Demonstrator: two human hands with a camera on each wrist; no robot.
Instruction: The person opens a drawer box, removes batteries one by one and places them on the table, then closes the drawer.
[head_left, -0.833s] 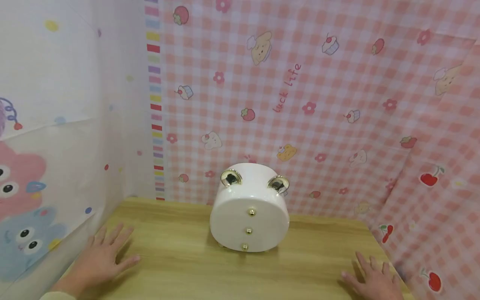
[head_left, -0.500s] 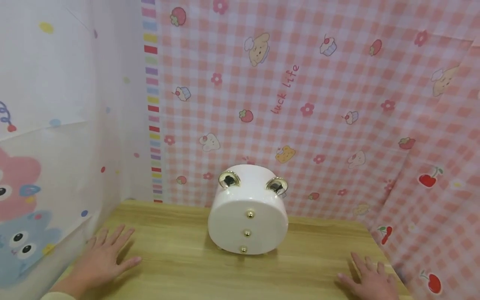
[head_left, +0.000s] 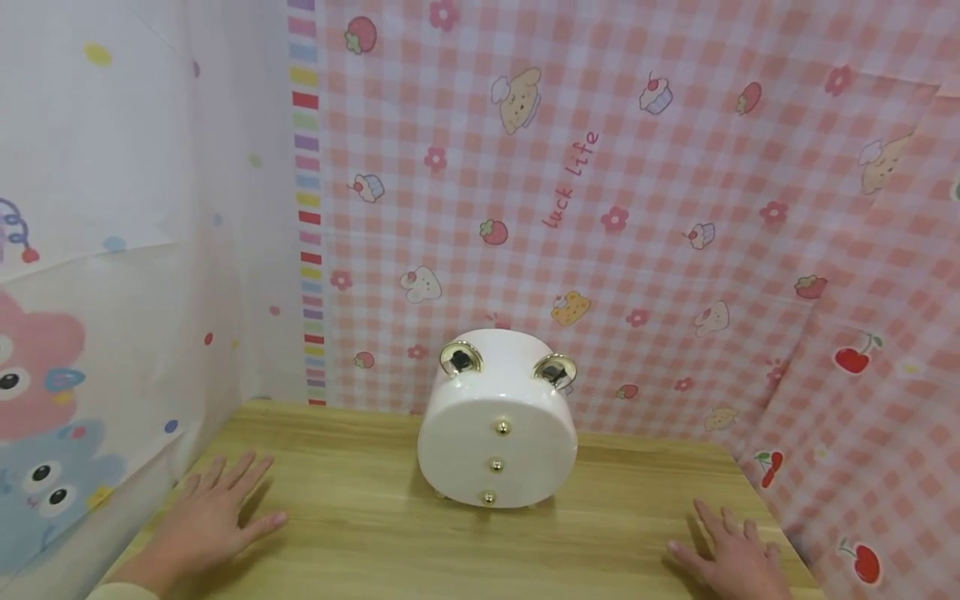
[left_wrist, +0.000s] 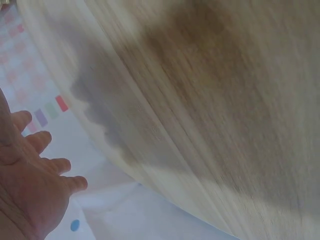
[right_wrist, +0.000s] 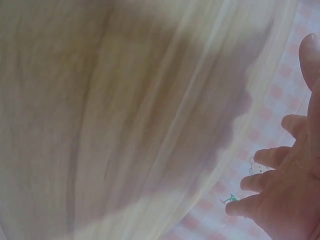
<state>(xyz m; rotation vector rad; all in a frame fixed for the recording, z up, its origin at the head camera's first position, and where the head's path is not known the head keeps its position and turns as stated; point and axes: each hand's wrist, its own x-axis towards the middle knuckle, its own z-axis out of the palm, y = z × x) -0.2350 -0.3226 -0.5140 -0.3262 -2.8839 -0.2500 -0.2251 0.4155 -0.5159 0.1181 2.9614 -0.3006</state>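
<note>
A white, rounded drum-shaped case stands upright near the middle of the table. Two gold rings with dark centres sit on its top, and several gold studs run down its front; its exact kind I cannot tell. To its left, my left hand is spread with fingers straight, holding nothing. My right hand is likewise spread and bare, far to the right of the case. In the left wrist view the left hand shows its palm side, its shadow on the wood. The right wrist view shows the right hand with fingers apart.
The wood-grain table carries the case. Behind it hangs a pink checked cloth with printed cupcakes and strawberries, folding round on the right. A white cloth with cartoon figures closes the left side.
My right hand has shifted slightly to the left. My left hand has moved slightly right. The white case stays in place, and the head view has drifted a little.
</note>
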